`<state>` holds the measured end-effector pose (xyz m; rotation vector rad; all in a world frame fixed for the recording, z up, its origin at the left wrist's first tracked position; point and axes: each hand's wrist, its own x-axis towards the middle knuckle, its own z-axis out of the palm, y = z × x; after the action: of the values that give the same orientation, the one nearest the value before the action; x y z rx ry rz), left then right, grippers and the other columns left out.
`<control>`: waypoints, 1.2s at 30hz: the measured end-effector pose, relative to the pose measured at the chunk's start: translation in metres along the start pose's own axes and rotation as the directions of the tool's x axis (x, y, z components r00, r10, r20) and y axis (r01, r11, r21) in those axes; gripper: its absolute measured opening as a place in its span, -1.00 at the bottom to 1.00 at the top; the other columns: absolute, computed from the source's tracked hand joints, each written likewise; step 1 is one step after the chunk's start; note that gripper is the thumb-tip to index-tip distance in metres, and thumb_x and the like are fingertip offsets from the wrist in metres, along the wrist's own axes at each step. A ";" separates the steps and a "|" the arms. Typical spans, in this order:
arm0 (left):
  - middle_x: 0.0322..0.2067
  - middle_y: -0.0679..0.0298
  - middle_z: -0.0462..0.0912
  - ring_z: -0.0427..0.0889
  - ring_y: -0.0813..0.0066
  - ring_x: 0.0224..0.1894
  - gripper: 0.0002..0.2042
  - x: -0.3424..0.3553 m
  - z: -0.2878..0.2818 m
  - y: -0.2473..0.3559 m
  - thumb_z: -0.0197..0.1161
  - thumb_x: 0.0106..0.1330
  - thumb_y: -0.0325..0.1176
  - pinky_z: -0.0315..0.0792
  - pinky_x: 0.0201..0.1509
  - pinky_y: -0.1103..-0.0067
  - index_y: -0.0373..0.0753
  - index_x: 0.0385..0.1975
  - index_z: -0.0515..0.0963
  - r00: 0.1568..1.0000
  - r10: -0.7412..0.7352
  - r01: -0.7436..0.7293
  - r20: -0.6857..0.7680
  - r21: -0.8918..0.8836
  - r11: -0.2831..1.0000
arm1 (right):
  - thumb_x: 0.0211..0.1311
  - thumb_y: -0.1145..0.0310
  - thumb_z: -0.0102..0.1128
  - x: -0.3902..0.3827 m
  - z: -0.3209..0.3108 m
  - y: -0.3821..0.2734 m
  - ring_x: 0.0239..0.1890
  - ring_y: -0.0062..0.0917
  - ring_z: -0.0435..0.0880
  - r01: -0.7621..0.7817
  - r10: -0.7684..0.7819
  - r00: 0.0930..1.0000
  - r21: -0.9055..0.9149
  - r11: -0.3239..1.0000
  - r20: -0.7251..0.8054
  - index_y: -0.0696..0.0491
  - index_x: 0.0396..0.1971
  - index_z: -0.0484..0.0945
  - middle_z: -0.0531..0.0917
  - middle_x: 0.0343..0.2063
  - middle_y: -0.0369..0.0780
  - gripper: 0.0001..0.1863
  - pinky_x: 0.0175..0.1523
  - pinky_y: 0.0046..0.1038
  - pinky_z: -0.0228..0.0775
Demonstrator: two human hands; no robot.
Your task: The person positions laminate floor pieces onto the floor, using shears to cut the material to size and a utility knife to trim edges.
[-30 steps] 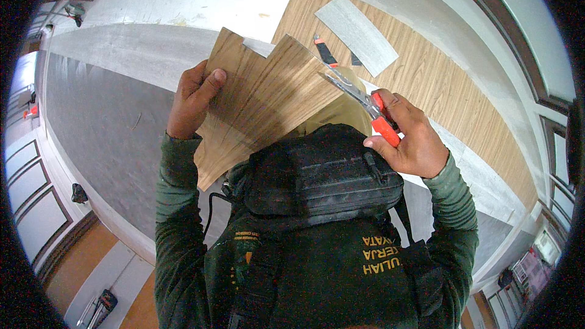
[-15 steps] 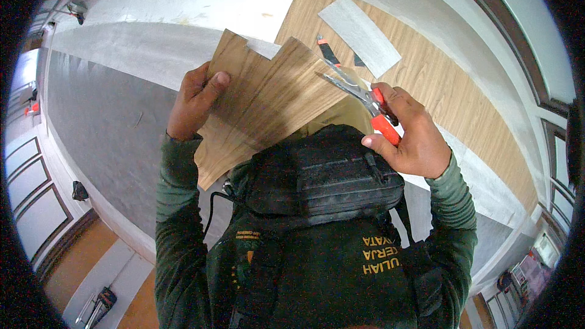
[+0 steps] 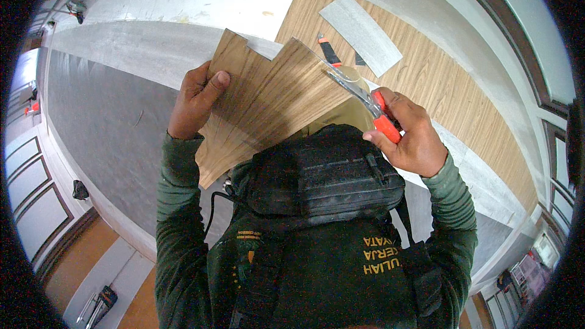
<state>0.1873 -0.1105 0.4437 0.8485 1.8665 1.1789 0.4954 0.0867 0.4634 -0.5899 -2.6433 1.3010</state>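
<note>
A thin wood-grain sheet with a notch in its far edge is held up in front of me. My left hand pinches its left side, thumb on top. In my right hand are scissors with red-orange handles. Their blades are apart and lie at the sheet's right edge, pointing up and left. A black-and-orange utility knife rests on the wood-grain surface beyond the blades.
Wood-grain flooring runs along the right, by the wall. On it lies a grey rectangular offcut. Dark grey floor spreads to the left. A black bag is strapped across my front.
The scissor blades have moved slightly right and down, to the sheet's edge, and are a little closer together. My left hand and the sheet stay almost in place.
</note>
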 end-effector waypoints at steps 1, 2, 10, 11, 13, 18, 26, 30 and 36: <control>-0.21 0.30 0.65 0.51 0.63 -0.15 -0.54 0.000 0.001 -0.001 0.16 0.42 -0.11 0.41 -0.02 0.61 -0.46 0.04 0.50 1.000 -0.015 0.015 -0.017 0.013 1.000 | 0.03 0.25 0.44 0.000 0.001 0.002 -0.17 -0.01 0.60 0.012 -0.012 1.000 -0.013 1.000 -0.011 0.29 0.07 0.39 0.57 -0.23 0.05 -0.34 -0.04 -0.22 0.46; -0.21 0.30 0.65 0.51 0.63 -0.15 -0.54 0.000 0.002 -0.001 0.16 0.42 -0.11 0.41 -0.02 0.61 -0.46 0.04 0.50 0.999 -0.030 0.031 -0.033 0.026 0.999 | 0.03 0.24 0.44 0.001 0.000 0.002 -0.18 0.00 0.60 0.000 0.000 1.000 -0.019 1.000 -0.006 0.29 0.08 0.39 0.57 -0.22 0.06 -0.33 -0.04 -0.22 0.46; -0.25 0.32 0.63 0.50 0.63 -0.19 -0.53 0.003 -0.003 -0.005 0.18 0.41 -0.10 0.41 -0.07 0.61 -0.46 0.03 0.50 0.998 -0.052 0.052 0.042 0.001 0.999 | 0.01 0.26 0.46 0.010 -0.010 -0.012 -0.23 -0.12 0.60 -0.003 0.006 0.999 -0.085 0.996 0.040 0.31 0.16 0.33 0.51 -0.23 0.05 -0.24 -0.04 -0.29 0.46; -0.26 0.32 0.63 0.49 0.63 -0.20 -0.52 0.003 -0.004 -0.010 0.18 0.40 -0.09 0.41 -0.08 0.61 -0.46 0.03 0.50 0.998 -0.047 0.047 0.037 0.009 0.999 | 0.01 0.23 0.45 0.010 -0.010 -0.012 -0.20 -0.07 0.59 -0.016 0.019 0.999 -0.059 0.998 0.045 0.30 0.15 0.33 0.51 -0.22 0.06 -0.25 -0.04 -0.25 0.45; -0.29 0.34 0.62 0.48 0.64 -0.22 -0.52 0.000 -0.003 -0.021 0.18 0.40 -0.07 0.40 -0.10 0.62 -0.46 0.02 0.50 0.997 0.020 -0.009 -0.077 0.136 0.991 | 0.02 0.17 0.44 0.011 -0.011 -0.011 -0.15 0.05 0.57 -0.042 0.042 0.997 -0.007 0.999 0.060 0.29 0.11 0.34 0.53 -0.21 0.08 -0.26 -0.05 -0.17 0.45; -0.32 0.36 0.60 0.46 0.64 -0.24 -0.50 0.002 -0.001 -0.021 0.17 0.40 -0.04 0.39 -0.13 0.62 -0.46 -0.02 0.51 0.996 0.042 -0.032 -0.080 0.122 0.992 | 0.01 0.18 0.46 0.010 -0.010 -0.005 -0.16 0.02 0.58 -0.022 0.020 0.998 0.041 0.999 0.064 0.29 0.10 0.35 0.54 -0.21 0.07 -0.27 -0.05 -0.21 0.45; -0.32 0.36 0.60 0.46 0.66 -0.23 -0.52 0.004 -0.001 -0.004 0.16 0.41 -0.04 0.39 -0.14 0.61 -0.45 -0.04 0.52 0.999 0.017 -0.018 0.035 0.039 0.999 | 0.04 0.19 0.44 0.009 -0.002 0.005 -0.20 0.01 0.59 0.045 -0.045 0.999 -0.026 0.999 0.007 0.29 0.08 0.37 0.56 -0.23 0.07 -0.31 -0.06 -0.20 0.46; -0.30 0.35 0.61 0.47 0.65 -0.21 -0.51 0.002 0.000 -0.013 0.17 0.41 -0.04 0.40 -0.11 0.62 -0.45 -0.02 0.51 1.000 -0.010 0.011 -0.018 0.035 0.999 | 0.06 0.18 0.42 0.011 -0.005 0.000 -0.21 0.03 0.58 0.026 -0.026 1.000 -0.053 0.998 0.012 0.29 0.08 0.37 0.55 -0.24 0.09 -0.32 -0.06 -0.19 0.46; -0.26 0.27 0.58 0.46 0.57 -0.16 -0.48 0.003 -0.004 -0.011 0.18 0.40 -0.02 0.39 -0.06 0.56 -0.46 0.03 0.49 0.998 -0.069 0.069 0.001 0.022 0.997 | 0.05 0.17 0.42 0.019 -0.006 -0.005 -0.20 0.04 0.57 -0.007 0.008 0.999 -0.030 1.000 0.042 0.29 0.07 0.38 0.53 -0.25 0.09 -0.31 -0.05 -0.18 0.44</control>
<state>0.1805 -0.1136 0.4336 0.7898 1.8956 1.1172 0.4785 0.0956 0.4698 -0.5838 -2.7010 1.2925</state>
